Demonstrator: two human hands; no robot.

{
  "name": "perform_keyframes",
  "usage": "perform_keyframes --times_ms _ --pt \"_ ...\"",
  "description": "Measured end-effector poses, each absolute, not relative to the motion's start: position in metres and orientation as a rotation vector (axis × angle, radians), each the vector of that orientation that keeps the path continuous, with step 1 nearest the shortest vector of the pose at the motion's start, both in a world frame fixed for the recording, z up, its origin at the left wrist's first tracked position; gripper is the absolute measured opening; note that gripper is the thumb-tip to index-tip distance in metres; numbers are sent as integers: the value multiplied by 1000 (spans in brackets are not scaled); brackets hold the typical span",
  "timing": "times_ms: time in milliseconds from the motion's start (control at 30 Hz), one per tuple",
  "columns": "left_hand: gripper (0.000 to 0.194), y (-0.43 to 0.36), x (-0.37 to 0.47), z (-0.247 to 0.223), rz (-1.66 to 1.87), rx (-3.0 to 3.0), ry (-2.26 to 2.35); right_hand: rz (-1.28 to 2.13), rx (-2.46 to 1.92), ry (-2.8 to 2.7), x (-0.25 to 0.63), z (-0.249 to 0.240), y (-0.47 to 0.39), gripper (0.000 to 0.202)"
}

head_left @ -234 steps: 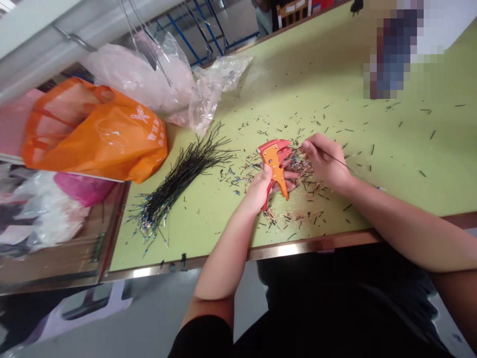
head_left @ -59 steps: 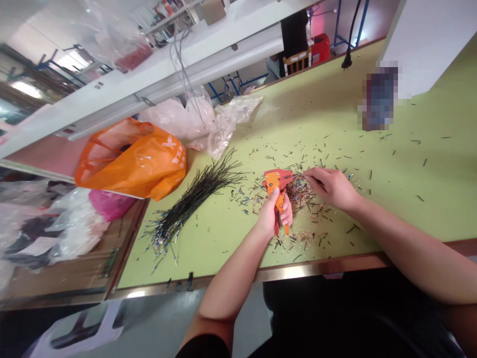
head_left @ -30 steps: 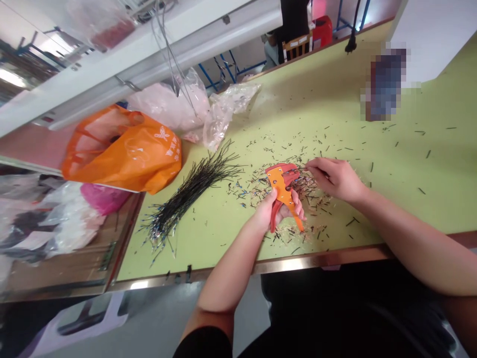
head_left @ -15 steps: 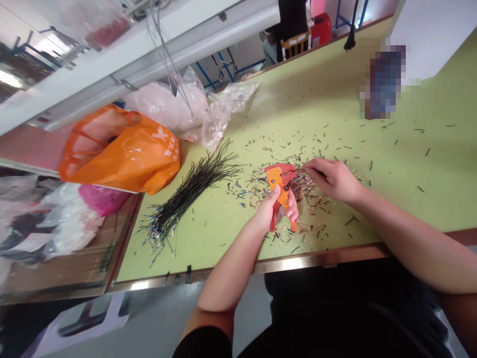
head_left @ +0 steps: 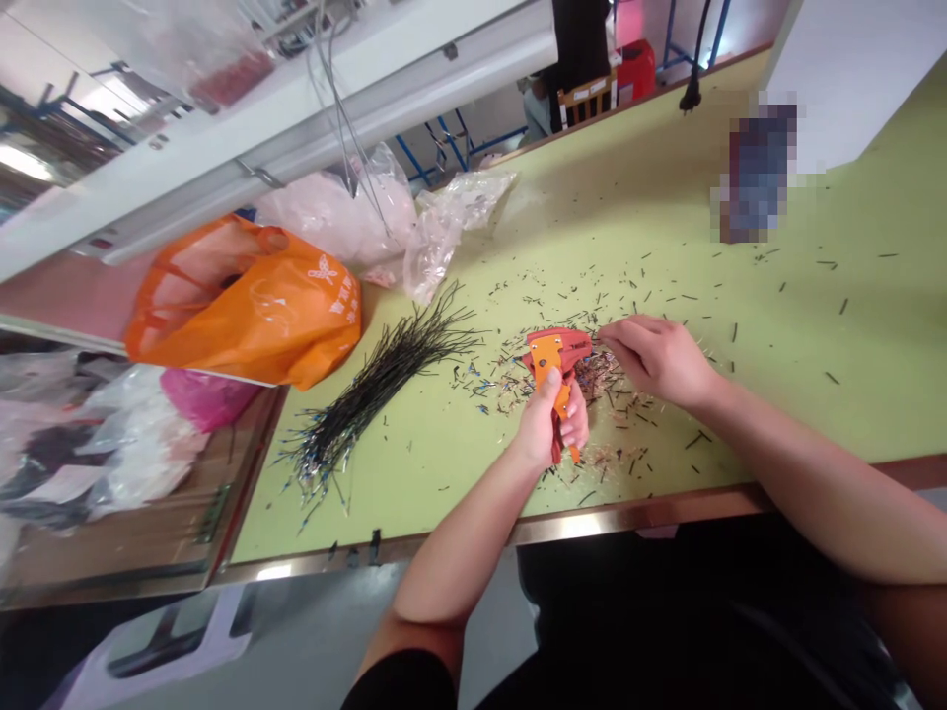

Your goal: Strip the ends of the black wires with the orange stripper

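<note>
My left hand [head_left: 539, 426] is wrapped round the handles of an orange and red wire stripper [head_left: 548, 351], squeezing them close together. The stripper's jaws point right, toward my right hand [head_left: 666, 363]. My right thumb and fingers are pinched at the jaw tips on what looks like a thin black wire, mostly hidden by the fingers. Under both hands lies a scatter of cut wire bits [head_left: 611, 380], dark, coppery and some blue. To the left rests a bundle of black wires [head_left: 385, 380], with blue and shiny ends toward the near side.
An orange bag [head_left: 273, 316] and clear plastic bags [head_left: 436, 232] lie behind the bundle on the green table [head_left: 444, 493]. A white shelf beam [head_left: 414, 94] crosses above them. A plug [head_left: 691, 96] hangs at the far edge; a person [head_left: 581, 49] sits beyond.
My left hand has squeezed the stripper's handles closer together. My right hand stays pinched by the jaws, nearly in the same place. The view has shifted slightly.
</note>
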State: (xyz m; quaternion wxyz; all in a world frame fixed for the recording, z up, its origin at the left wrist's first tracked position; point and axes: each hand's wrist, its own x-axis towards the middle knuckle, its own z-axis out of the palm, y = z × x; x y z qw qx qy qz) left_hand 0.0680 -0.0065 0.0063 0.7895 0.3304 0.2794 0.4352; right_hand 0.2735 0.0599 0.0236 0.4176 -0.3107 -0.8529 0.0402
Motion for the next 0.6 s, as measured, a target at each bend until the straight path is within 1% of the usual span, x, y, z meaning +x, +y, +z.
perform_keyframes --times_ms 267,533,600 --pt "72 -10 63 25 885 618 521 -55 -708 -2157 289 32 72 24" --pt "74 -13 62 20 849 609 438 5 -762 -2164 292 29 74 27" --pt "68 -10 53 23 939 631 457 40 -844 -2126 302 29 79 26"
